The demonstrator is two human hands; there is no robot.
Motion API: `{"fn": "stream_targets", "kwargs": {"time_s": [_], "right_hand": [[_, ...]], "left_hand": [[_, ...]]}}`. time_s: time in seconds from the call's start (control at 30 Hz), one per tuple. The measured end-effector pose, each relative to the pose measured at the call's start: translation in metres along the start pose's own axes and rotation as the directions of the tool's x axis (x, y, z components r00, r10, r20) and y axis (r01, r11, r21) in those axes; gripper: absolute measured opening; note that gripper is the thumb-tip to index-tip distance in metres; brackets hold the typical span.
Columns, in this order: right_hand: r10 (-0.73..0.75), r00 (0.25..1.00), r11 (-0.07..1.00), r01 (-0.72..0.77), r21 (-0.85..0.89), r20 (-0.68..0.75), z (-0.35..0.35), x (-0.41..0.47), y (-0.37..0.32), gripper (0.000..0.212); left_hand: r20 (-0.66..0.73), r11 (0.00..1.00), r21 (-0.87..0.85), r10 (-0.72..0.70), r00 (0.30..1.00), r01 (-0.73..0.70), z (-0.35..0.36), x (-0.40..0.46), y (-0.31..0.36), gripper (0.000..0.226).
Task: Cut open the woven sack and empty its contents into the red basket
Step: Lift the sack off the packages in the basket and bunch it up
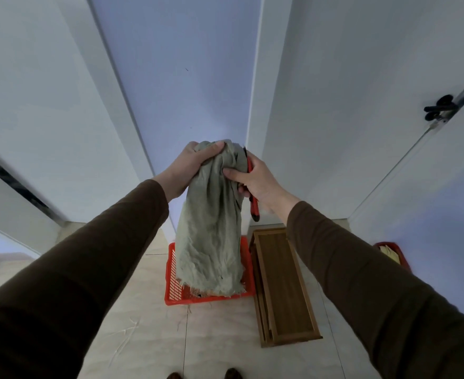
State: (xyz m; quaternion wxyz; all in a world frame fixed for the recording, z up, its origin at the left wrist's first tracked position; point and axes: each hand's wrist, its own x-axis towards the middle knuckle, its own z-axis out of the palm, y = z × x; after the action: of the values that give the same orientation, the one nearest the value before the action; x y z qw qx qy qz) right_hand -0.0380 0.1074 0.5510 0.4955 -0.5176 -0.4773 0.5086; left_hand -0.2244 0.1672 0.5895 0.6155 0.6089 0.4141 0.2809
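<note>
A grey-green woven sack (211, 233) hangs upside down, limp and creased, its frayed open end down inside the red basket (174, 283) on the floor. My left hand (189, 168) grips the bunched top of the sack. My right hand (255, 179) pinches the sack's top from the other side and also holds red-handled scissors (253, 195) against the palm, handles pointing down. What lies in the basket is mostly hidden behind the sack.
A long wooden tray or frame (282, 283) lies on the tiled floor right of the basket. A second red basket (392, 254) sits at the far right by a white door with a black handle (441, 106). White walls close in on both sides. My shoes (203, 374) show at the bottom.
</note>
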Motion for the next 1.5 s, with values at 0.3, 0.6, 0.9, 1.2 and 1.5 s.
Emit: {"fn": "stream_targets", "kwargs": {"time_s": [0.3,0.6,0.9,1.2,1.5], "right_hand": [[0.323,0.938,0.918,-0.280,0.280,-0.122,0.004,0.011,-0.014,0.030],[0.464,0.886,0.864,-0.447,0.230,-0.023,0.007,0.005,-0.021,0.047],[-0.026,0.993,0.992,0.040,-0.118,0.115,0.004,-0.018,0.010,0.096],[0.190,0.966,0.952,-0.138,0.273,-0.174,0.013,-0.008,0.006,0.050],[0.521,0.849,0.763,-0.509,0.397,0.086,0.018,-0.006,-0.007,0.069]], "left_hand": [[0.001,0.976,0.078,0.206,0.979,-0.206,0.015,-0.018,-0.035,0.110],[-0.192,0.987,0.116,0.132,0.972,-0.111,0.013,-0.020,-0.042,0.073],[-0.293,0.993,-0.111,-0.074,0.953,0.043,0.000,-0.014,-0.025,0.070],[-0.149,0.986,0.138,0.111,0.983,-0.091,0.019,-0.025,-0.032,0.095],[-0.166,0.976,0.060,0.217,0.962,-0.210,0.026,-0.032,-0.047,0.126]]}}
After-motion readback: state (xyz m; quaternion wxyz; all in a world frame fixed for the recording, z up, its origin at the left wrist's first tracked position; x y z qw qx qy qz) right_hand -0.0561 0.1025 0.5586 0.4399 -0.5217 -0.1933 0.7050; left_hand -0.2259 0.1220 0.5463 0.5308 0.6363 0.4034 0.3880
